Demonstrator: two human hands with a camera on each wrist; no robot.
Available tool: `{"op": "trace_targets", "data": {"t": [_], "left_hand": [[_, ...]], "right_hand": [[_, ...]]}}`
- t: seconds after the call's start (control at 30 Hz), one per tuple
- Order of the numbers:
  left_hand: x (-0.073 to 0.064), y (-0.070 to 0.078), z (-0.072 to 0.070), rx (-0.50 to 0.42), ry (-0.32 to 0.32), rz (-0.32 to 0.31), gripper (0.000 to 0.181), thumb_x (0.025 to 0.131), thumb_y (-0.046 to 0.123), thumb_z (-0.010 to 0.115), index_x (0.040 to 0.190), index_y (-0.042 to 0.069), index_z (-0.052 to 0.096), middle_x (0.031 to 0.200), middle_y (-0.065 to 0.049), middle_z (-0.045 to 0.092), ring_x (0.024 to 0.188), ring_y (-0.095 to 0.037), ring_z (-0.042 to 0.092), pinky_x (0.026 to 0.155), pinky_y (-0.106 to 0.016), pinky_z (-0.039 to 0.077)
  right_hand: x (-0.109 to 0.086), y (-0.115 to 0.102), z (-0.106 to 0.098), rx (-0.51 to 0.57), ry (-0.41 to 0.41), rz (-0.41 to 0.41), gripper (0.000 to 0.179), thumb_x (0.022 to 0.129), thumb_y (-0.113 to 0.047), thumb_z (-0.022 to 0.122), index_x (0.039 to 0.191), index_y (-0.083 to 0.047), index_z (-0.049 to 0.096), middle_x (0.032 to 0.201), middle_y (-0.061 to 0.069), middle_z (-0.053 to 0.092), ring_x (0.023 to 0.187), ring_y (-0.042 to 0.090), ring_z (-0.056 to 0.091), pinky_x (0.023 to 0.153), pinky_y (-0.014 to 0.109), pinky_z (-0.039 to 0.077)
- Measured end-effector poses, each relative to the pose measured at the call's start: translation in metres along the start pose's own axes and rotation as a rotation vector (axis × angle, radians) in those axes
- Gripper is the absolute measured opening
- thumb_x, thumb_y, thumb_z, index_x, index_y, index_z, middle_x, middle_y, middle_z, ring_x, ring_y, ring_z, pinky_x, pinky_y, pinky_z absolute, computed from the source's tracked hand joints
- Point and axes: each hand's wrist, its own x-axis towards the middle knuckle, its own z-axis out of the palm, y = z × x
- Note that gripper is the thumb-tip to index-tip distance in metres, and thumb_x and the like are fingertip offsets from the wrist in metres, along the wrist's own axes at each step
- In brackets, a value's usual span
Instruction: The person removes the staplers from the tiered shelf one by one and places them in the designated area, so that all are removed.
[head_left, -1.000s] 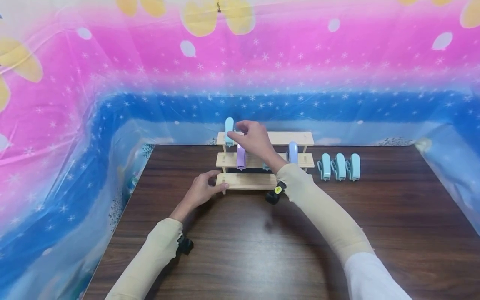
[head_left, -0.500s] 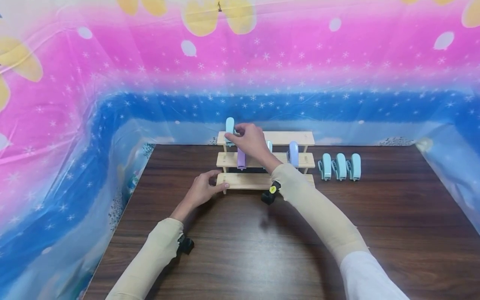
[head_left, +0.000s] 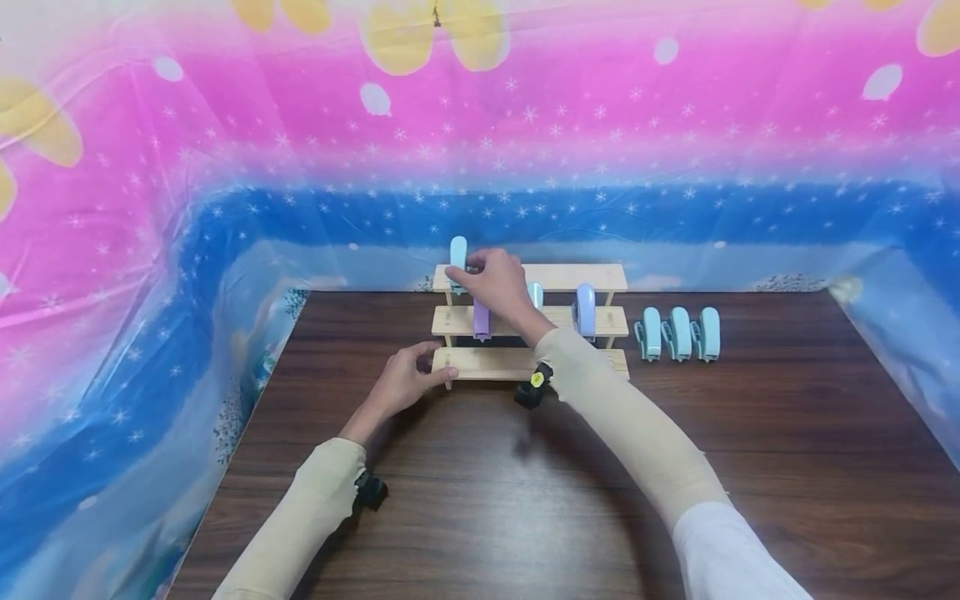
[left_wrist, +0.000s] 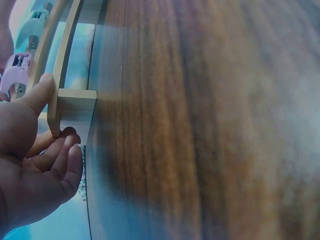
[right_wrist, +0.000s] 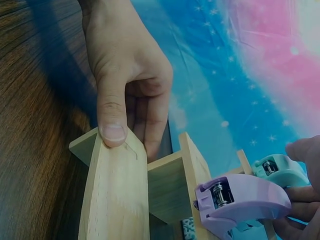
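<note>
My left hand (head_left: pixel 405 379) grips the left end of the lowest board of a three-tier wooden rack (head_left: pixel 495 363), thumb on top, fingers curled underneath. My right hand (head_left: pixel 497 287) pinches a light teal hole punch (head_left: pixel 457 248) at the left end of the top tier. Its thumb overlaps the punch's lower part in the head view. A purple hole punch (right_wrist: pixel 250 197) stands on the middle tier below; in the right wrist view its metal mechanism shows. Farther right on that tier are another teal hole punch (head_left: pixel 536 295), partly hidden by my right arm, and a periwinkle one (head_left: pixel 586 307).
Three teal hole punches (head_left: pixel 678 333) stand in a row on the dark wood table (head_left: pixel 465 500), right of the rack. A pink and blue patterned cloth (head_left: pixel 675 208) hangs behind the rack and along the sides. My right forearm crosses over the rack's lower right part.
My right hand and forearm have shifted slightly left, uncovering more of the middle-tier teal hole punch. The top-tier punch stays about where it was. My left hand keeps its place.
</note>
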Motion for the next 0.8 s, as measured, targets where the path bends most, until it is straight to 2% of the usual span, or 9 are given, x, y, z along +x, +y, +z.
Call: {"op": "trace_targets", "data": {"t": [0.23, 0.47, 0.8], "left_hand": [[-0.0002, -0.001, 0.0002, 0.003, 0.003, 0.01, 0.068, 0.094, 0.041, 0.075, 0.147, 0.005, 0.054, 0.124, -0.018, 0.069, 0.105, -0.028, 0.067, 0.082, -0.042, 0.056], [0.001, -0.0005, -0.0004, 0.0, 0.005, 0.017, 0.067, 0.093, 0.04, 0.076, 0.146, 0.005, 0.055, 0.121, -0.017, 0.07, 0.101, -0.026, 0.068, 0.08, -0.04, 0.055], [0.0005, -0.0001, -0.0012, -0.003, 0.0, 0.009, 0.067, 0.094, 0.04, 0.076, 0.146, 0.004, 0.054, 0.122, -0.017, 0.07, 0.104, -0.027, 0.068, 0.081, -0.041, 0.056]], "right_hand": [[-0.0003, -0.0006, 0.0034, -0.024, 0.046, -0.007, 0.039, 0.09, -0.044, 0.078, 0.104, -0.007, 0.079, 0.09, 0.003, 0.076, 0.071, 0.015, 0.065, 0.068, 0.032, 0.051], [-0.0011, -0.0031, 0.0044, -0.008, 0.066, 0.047, 0.042, 0.09, -0.044, 0.079, 0.108, -0.007, 0.078, 0.096, 0.005, 0.077, 0.072, 0.013, 0.067, 0.067, 0.03, 0.054], [0.002, -0.0037, 0.0064, 0.002, 0.088, 0.094, 0.042, 0.088, -0.043, 0.079, 0.109, -0.008, 0.078, 0.098, 0.005, 0.077, 0.073, 0.014, 0.067, 0.064, 0.029, 0.054]]}}
